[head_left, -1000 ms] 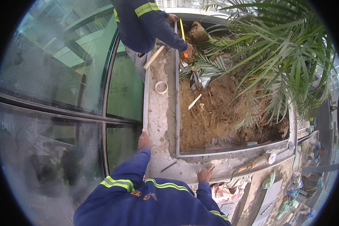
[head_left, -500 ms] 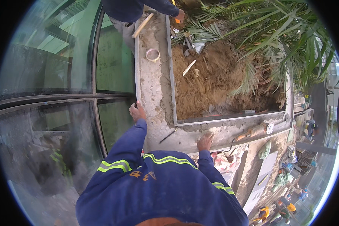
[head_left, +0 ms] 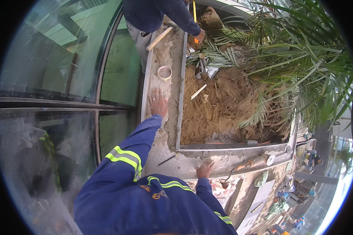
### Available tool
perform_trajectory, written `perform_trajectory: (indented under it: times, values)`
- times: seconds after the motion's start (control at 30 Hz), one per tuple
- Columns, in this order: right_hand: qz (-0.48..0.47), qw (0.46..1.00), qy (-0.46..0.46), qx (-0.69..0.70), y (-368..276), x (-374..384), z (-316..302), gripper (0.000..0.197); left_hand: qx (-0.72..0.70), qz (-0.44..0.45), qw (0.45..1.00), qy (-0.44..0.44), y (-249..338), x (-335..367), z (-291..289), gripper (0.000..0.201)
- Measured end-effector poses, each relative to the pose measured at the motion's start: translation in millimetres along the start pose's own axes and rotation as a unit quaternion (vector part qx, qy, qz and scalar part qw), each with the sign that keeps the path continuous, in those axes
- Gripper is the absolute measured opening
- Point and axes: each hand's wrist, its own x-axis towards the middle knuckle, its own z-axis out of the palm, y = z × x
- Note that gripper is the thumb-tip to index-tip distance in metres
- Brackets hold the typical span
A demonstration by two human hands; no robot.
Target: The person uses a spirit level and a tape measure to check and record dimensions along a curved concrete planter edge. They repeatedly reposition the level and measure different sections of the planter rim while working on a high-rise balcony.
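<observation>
You're leaning over a rough concrete planter ledge (head_left: 164, 141), with glass panels (head_left: 119, 76) left of your fingers and soil (head_left: 219, 113) under palm fronds (head_left: 302, 58) to their right. Your left hand (head_left: 158, 102) lies flat on the ledge, fingers extended and gripping nothing; the tape roll (head_left: 165, 78) sits just beyond their tips. Your right hand (head_left: 204, 170) rests near the outer edge, fingers outstretched and ungripped, a dark pencil-like stick (head_left: 168, 159) to their left and an angle grinder (head_left: 253, 162) to their right.
</observation>
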Motion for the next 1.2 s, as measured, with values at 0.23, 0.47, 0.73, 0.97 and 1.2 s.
perform_trajectory:
  times: [0.23,0.47,0.73,0.97,1.2]
  values:
    - [-0.059,0.996,0.050,-0.032,5,-11,-5,0.067,0.035,0.002,0.999,0.018,7,1,16,0.065]
    - [-0.002,1.000,0.021,0.013,-9,-17,-27,0.087,0.021,-0.015,0.999,-0.020,13,5,18,0.065]
    - [0.003,1.000,-0.004,0.020,-3,-21,-13,0.096,0.017,-0.023,0.999,-0.024,11,4,6,0.068]
    - [-0.034,0.998,0.009,-0.043,-8,-12,-20,0.074,0.039,-0.039,0.997,-0.054,14,9,4,0.072]
    - [-0.024,0.999,-0.004,-0.023,4,-12,-3,0.086,0.024,-0.046,0.997,-0.049,12,8,7,0.069]
